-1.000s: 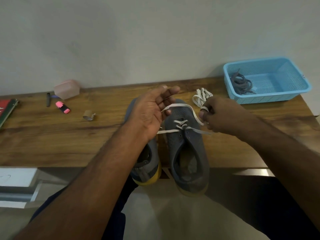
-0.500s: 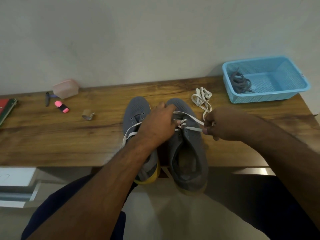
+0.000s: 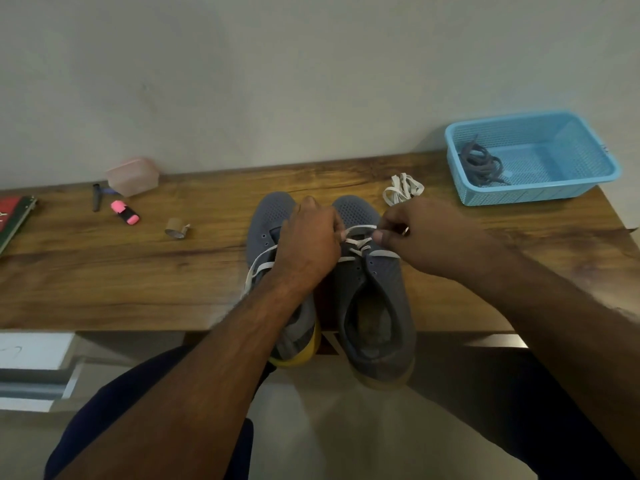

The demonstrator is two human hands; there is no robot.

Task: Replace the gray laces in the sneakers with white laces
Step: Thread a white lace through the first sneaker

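Observation:
Two grey sneakers stand side by side at the wooden table's front edge, heels overhanging it. The right sneaker [image 3: 375,306] has a white lace [image 3: 360,242] threaded through its front eyelets. My left hand [image 3: 308,244] lies over the gap between the shoes and pinches one end of that lace. My right hand [image 3: 419,233] pinches the other end just right of the eyelets. The left sneaker [image 3: 268,220] is partly hidden under my left arm; a loose length of white lace [image 3: 259,266] trails across it. Grey laces [image 3: 481,164] lie in the blue basket [image 3: 588,183].
A bundled second white lace [image 3: 403,192] lies just behind the right sneaker. At the left stand a pink box [image 3: 133,174], a dark pen [image 3: 96,197], a pink highlighter [image 3: 125,212] and a small cardboard roll [image 3: 176,228]. A red book [image 3: 10,216] sits at the far left edge.
My left hand dropped from raised and open down onto the shoes and took hold of the lace. My right hand moved in toward the eyelets, shortening the lace loop.

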